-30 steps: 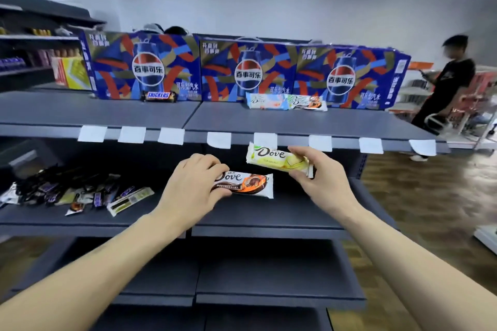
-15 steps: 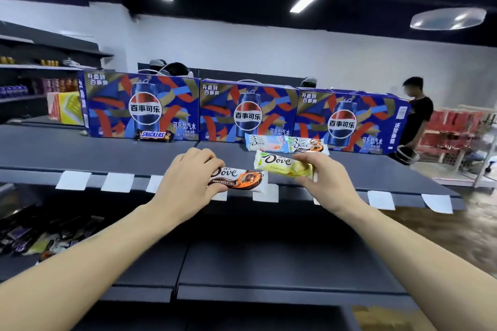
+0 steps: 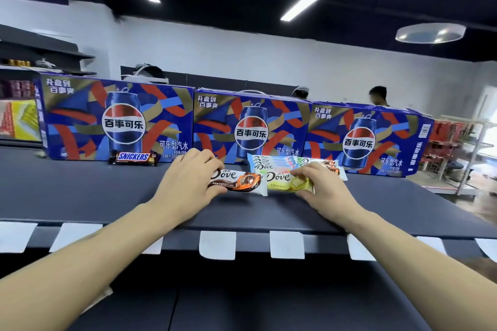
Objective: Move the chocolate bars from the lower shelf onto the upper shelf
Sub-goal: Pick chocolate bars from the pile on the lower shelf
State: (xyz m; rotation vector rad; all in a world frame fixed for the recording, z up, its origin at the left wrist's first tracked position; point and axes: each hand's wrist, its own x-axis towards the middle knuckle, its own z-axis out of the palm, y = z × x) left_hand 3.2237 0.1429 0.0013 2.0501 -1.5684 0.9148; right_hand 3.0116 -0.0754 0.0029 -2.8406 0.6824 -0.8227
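1. My left hand (image 3: 188,183) has its fingers curled round the left end of a brown-and-orange chocolate bar (image 3: 238,181), sitting low over the upper shelf (image 3: 80,191).
2. My right hand (image 3: 321,185) pinches the right end of a yellow chocolate bar (image 3: 283,182), thumb underneath, fingers on top.
3. Those two bars sit end to end, touching or nearly so, dead centre. Can't tell if they're fully resting on the shelf.
4. Just past them, at 12 o'clock from the yellow one, lie a pale blue bar (image 3: 271,164) and another orange-ended bar (image 3: 326,165), up against the cola boxes (image 3: 250,129).
5. A Snickers bar (image 3: 133,158) lies at about 10 o'clock from my left hand, in front of the leftmost box.
6. White price tags (image 3: 217,244) hang along the shelf's front edge at 6 o'clock.
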